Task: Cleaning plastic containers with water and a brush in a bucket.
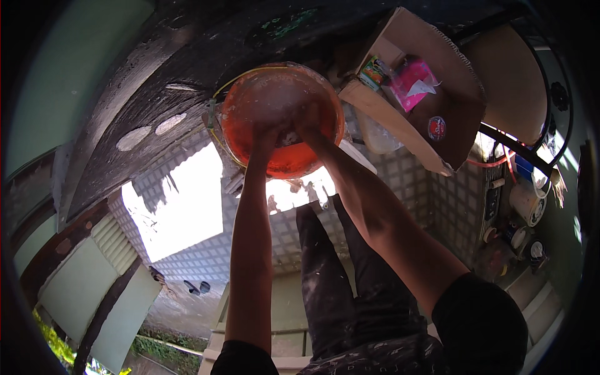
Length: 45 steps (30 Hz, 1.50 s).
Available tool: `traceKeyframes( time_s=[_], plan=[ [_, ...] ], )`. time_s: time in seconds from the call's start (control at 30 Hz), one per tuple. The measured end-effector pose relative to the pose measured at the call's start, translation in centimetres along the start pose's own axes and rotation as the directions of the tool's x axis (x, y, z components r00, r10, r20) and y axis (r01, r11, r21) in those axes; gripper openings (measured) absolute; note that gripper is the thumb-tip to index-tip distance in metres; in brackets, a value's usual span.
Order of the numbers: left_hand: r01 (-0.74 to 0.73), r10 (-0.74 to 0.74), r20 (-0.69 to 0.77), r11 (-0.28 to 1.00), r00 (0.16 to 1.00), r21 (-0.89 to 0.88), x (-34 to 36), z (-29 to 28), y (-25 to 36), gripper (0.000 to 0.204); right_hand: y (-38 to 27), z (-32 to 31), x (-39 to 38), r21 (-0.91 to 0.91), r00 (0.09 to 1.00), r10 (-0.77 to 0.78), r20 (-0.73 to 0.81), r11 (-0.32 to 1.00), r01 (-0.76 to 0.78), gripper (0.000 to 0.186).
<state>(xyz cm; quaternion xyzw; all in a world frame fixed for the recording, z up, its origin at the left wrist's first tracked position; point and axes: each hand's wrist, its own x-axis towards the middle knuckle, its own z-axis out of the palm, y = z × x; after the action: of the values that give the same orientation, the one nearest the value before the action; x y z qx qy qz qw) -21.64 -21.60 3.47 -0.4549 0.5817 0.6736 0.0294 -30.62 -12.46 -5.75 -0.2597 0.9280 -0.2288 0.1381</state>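
Both my arms reach down into an orange bucket (pixel 294 165) with a yellowish handle at its left rim. Cloudy, pale contents show inside it. My left hand (pixel 265 132) is in the left part of the bucket, and my right hand (pixel 306 120) is a little farther in beside it. Murk and shade hide the fingers of both hands. Something small and pale (pixel 287 137) lies between the hands; its kind is too unclear to name.
Right of the bucket stands an open cardboard box (pixel 459 128) holding a pink packet (pixel 412 84) and a green sachet (pixel 374 72). A black-framed chair (pixel 509 81) is beyond it. Dark sandals (pixel 197 287) lie on the floor at lower left; containers (pixel 528 203) stand far right.
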Motion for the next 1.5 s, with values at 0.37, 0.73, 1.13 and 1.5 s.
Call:
traceKeyframes(
  time_s=[0.37, 0.73, 1.13, 1.5],
  plan=[
    [-0.393, 0.422, -0.142, 0.899, 0.896, 0.193, 2.3, -1.9, -3.5, 0.017, -0.4, -0.3, -1.8, 0.646, 0.964, -0.05, 0.263, 0.751, -0.138, 0.048],
    [-0.137, 0.133, -0.211, 0.99, 0.968, -0.007, 0.4, -0.4, -1.2, 0.011, 0.7, 1.5, -1.3, 0.239, 0.976, -0.074, 0.206, 0.971, 0.024, 0.069],
    [-0.011, 0.294, -0.406, 0.821, 0.865, 0.571, 2.6, -0.9, -3.6, 0.025, -2.7, -2.5, -2.7, 0.413, 1.0, 0.0, -0.003, 0.911, 0.001, 0.039],
    [-0.268, 0.353, -0.201, 0.897, 0.914, 0.352, -0.5, 0.4, -0.5, 0.025, 0.1, 2.8, -1.6, 0.496, 0.957, 0.075, -0.281, 0.865, 0.078, 0.047]
  ],
)
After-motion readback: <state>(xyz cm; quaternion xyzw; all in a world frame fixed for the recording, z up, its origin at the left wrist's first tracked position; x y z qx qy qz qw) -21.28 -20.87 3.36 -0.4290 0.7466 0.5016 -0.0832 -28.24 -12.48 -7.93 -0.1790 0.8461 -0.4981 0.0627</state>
